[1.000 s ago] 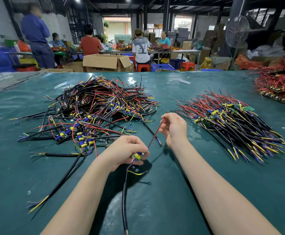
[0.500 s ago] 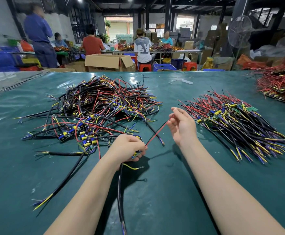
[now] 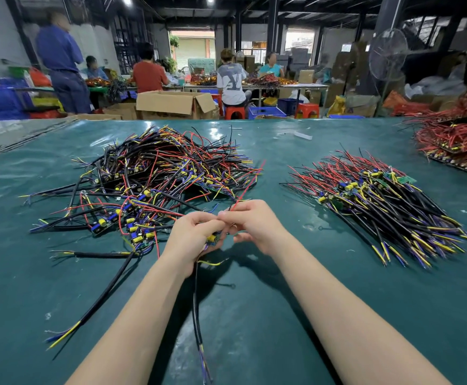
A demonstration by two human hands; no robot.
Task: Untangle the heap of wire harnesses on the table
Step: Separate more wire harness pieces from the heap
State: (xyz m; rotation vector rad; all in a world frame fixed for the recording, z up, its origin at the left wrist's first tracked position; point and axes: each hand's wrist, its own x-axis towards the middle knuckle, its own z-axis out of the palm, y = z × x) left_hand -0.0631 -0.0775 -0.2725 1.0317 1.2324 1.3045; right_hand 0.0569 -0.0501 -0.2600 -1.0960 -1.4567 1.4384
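Observation:
A tangled heap of wire harnesses (image 3: 154,184), black, red, yellow and blue, lies on the green table (image 3: 254,315) at the left. My left hand (image 3: 192,238) grips one harness (image 3: 197,315) at its small board with a yellow part; its black cable hangs toward me. My right hand (image 3: 254,223) has come up against the left and pinches that harness's red wire, which sticks up and away from my fingers.
A sorted pile of harnesses (image 3: 379,201) lies fanned out at the right. A heap of red wires (image 3: 457,140) sits at the far right edge. One loose black cable (image 3: 102,295) runs toward the near left. People work at tables beyond the far edge.
My right hand has slid back along the red wire from its far end to meet my left hand. The left hand stays on the harness's board.

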